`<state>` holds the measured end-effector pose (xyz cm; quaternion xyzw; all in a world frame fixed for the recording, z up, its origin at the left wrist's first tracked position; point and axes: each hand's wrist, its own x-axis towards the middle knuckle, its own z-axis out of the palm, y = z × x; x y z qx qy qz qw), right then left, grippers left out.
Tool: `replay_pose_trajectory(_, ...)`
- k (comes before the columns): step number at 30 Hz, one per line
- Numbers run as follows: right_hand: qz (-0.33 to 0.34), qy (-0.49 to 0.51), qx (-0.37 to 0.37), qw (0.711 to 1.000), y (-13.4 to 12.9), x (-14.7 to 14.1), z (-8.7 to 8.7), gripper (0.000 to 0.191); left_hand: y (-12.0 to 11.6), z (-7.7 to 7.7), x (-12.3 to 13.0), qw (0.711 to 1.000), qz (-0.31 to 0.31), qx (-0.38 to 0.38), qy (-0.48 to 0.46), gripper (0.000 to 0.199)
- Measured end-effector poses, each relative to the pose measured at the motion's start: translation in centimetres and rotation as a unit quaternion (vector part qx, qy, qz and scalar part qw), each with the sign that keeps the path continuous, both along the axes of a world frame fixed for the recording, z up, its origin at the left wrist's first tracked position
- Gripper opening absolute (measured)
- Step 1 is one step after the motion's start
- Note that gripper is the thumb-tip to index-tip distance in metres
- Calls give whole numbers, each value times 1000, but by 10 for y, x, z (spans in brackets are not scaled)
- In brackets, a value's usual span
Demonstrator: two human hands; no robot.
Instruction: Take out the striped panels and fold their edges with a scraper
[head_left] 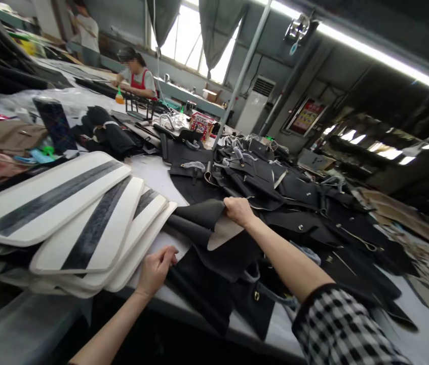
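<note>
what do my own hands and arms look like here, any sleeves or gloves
Both hands, left and right, are bare, with no gloves. The right arm has a short or pushed-up sleeve in black and white check with a plain dark edge. No sleeve shows on the visible part of the left arm.

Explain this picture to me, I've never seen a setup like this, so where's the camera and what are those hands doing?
There's no robot here. One camera, worn on a person's head, looks forward and down at their bare hands. On the table, striped white panels overlap on the left; many black pieces, some with metal fittings, spread across the middle and right. The right hand grips a black flap, its pale underside showing. The left hand is curled beside the panels; I can't tell whether it holds anything. Another person sits farther back.
</note>
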<state>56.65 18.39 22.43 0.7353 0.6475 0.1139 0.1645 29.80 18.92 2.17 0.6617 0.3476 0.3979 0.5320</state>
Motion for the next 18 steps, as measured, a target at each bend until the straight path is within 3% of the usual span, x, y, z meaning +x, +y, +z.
replay_pose_trajectory(3, -48, -24, 89, 995, -6, -10, 42, 29, 3, -2, 0, 999, -16, 29, -2, 46)
replay_pose_trajectory(7, -146, -37, 197, 969, -47, -21, 96, 26, 0, 8, 0, 999, -7, 46, 26, 52)
replay_pose_trajectory(13, -238, 11, 342, 909, -106, -60, 151, 39, -28, 21, -25, 999, -8, 37, 16, 49)
replay_pose_trajectory(16, -239, 17, 397, 886, -125, -83, 172, 43, -51, 43, -53, 999, 21, 29, -3, 51)
replay_pose_trajectory(18, -227, 6, 423, 877, -136, -97, 184, 41, -73, 73, -77, 995, 71, 32, -55, 49)
